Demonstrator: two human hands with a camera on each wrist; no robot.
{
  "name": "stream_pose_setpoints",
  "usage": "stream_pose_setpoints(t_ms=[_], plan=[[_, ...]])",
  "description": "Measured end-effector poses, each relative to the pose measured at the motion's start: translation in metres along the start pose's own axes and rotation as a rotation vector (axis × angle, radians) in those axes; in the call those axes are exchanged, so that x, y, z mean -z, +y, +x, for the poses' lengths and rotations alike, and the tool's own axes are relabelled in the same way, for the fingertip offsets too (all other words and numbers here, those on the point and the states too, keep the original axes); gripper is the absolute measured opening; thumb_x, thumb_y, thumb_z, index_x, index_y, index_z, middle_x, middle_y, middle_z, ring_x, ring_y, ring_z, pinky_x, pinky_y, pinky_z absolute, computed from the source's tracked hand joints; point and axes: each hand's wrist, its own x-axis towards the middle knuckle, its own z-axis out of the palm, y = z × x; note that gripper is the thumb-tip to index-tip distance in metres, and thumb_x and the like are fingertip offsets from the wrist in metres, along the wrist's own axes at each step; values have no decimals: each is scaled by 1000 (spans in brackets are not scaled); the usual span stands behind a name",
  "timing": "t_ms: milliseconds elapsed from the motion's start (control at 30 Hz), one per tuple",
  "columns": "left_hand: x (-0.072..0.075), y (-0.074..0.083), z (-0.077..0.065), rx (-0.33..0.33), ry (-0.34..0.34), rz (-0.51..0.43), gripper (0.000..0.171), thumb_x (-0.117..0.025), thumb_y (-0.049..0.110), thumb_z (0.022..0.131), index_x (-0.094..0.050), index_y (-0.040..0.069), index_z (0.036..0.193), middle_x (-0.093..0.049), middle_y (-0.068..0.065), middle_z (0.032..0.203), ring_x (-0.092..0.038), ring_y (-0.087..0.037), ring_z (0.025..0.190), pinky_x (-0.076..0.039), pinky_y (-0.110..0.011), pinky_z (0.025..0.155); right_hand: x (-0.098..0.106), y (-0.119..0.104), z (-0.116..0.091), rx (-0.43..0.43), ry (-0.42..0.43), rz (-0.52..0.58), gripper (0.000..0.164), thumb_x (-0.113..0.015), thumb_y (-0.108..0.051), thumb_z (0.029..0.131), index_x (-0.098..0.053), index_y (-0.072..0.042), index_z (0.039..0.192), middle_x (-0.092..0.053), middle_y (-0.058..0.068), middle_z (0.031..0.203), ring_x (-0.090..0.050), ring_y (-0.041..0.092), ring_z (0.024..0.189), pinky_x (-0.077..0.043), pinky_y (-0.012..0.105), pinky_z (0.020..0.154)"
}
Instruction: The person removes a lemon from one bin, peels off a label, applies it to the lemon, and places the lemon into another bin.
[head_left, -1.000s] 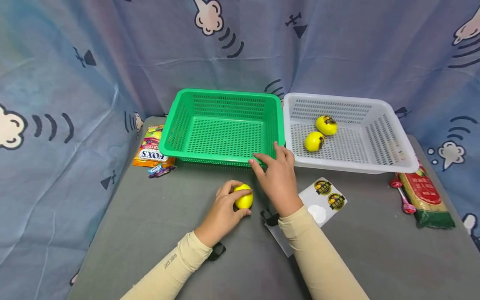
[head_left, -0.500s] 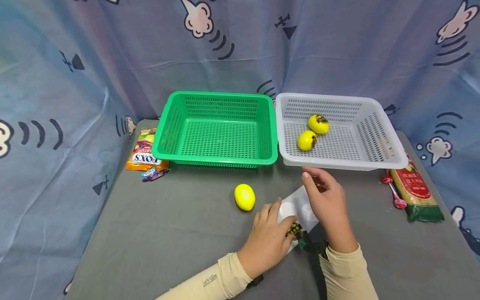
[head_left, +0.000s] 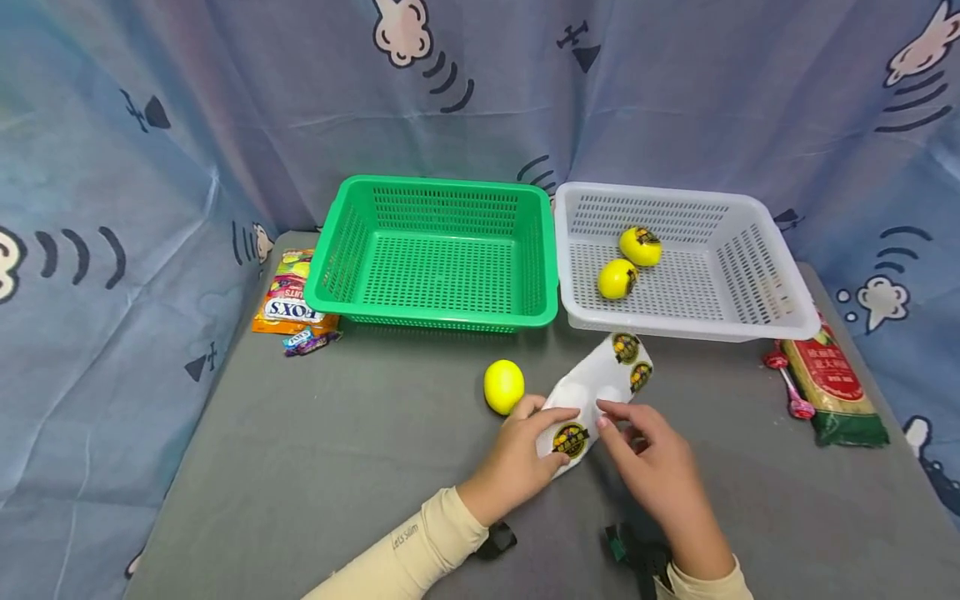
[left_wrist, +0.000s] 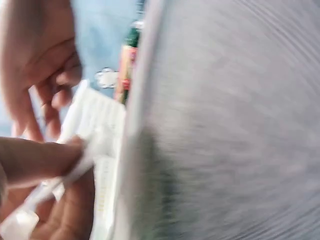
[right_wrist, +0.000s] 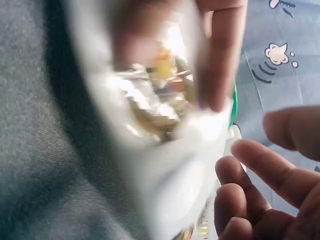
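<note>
My left hand pinches the lower end of a white sticker sheet, lifted off the table and tilted. Round black-and-gold stickers show on it, among bare white circles. Fingers of my right hand are loosely bent, their tips right at the sheet's edge; the right wrist view shows nothing between them. In that view the sheet is blurred, with a shiny sticker on it. A plain yellow lemon lies on the table just beyond my left fingertips.
Behind stand a green basket and a white basket, the white one holding two stickered lemons. At left lie a candy bag and small wrapped sweets. A lollipop and a pasta packet lie at right.
My left hand let go of the lemon and moved right to the sticker sheet, now raised in its fingers. The right hand left the green basket's rim and came down beside the sheet.
</note>
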Motion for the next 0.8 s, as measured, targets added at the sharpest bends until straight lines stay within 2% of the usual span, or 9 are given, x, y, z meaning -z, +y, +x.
stream_pose_setpoints(t_ms=[67,133,233,400,500,667,800], plan=[[7,2,3,34,16,-145,58,-87,-5,83,-71,9,138,-58,-8,128,-59,-23,117,-51,-27,96,0,-2,-2,47,-8,-13,28,-76,-20,101,-77,-11,127,-64,3,101,-57,12,79,-52,29,67],[13,4,4,53,19,-242,60,-87,-5,83,-70,9,140,-59,-9,132,-58,-24,120,-52,-29,96,1,-5,-4,81,-6,-6,28,-80,-18,98,-79,-11,125,-64,2,100,-55,10,77,-52,28,66],[18,4,4,64,-1,-306,62,-88,-2,84,-69,10,142,-60,-8,134,-57,-22,122,-51,-30,97,1,-8,-7,95,-4,0,24,-83,-18,95,-80,-13,119,-65,0,100,-56,8,76,-52,27,65],[17,6,4,59,-68,-280,61,-90,1,84,-71,13,140,-60,-4,137,-55,-16,126,-48,-30,105,5,-8,-12,33,0,-22,14,-88,-20,90,-80,-17,102,-62,-5,88,-55,8,72,-46,27,60],[14,7,3,30,-98,-256,60,-91,2,82,-72,13,138,-60,-3,135,-55,-14,126,-47,-29,107,12,-5,-14,-15,-44,-47,12,-87,-21,92,-77,-17,97,-59,-6,81,-53,8,70,-44,28,59],[10,7,4,-22,-121,-209,56,-93,4,81,-72,12,132,-60,-3,136,-57,-13,126,-46,-26,106,29,1,-17,-114,-149,-94,17,-80,-28,98,-73,-13,104,-57,-3,81,-53,12,70,-42,29,59],[8,6,7,-47,-107,-203,52,-93,4,80,-74,10,128,-61,-5,135,-58,-15,125,-46,-26,106,32,3,-14,-159,-215,-108,28,-79,-33,98,-73,-10,112,-62,-2,87,-56,14,75,-43,31,60]])
